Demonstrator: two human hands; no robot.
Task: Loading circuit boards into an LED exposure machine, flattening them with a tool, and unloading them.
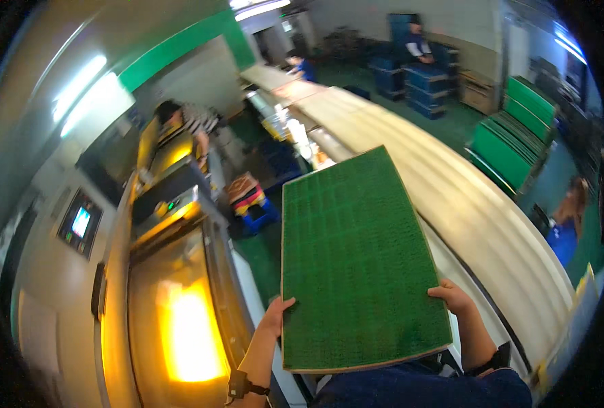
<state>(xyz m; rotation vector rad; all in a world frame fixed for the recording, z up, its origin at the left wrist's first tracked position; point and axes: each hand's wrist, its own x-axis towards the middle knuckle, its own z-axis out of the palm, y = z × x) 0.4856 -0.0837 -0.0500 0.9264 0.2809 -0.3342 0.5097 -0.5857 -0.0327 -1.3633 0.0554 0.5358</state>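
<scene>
Blocked across the middle by the board (363,265), gripped at its lower side edges by left hand (275,316) and right hand (453,297). Leaves open air above the board's face. Narrows to the left, down to a strip of floor (258,257) between board and machine (193,333); obstructed farther along by the stool (259,216) and, beyond it, a co-worker (198,122). Hemmed in on the right by the long surface (475,194), but passable over its top. Obstructed past that by panels (506,146) and, farther back, crates (425,88).
</scene>
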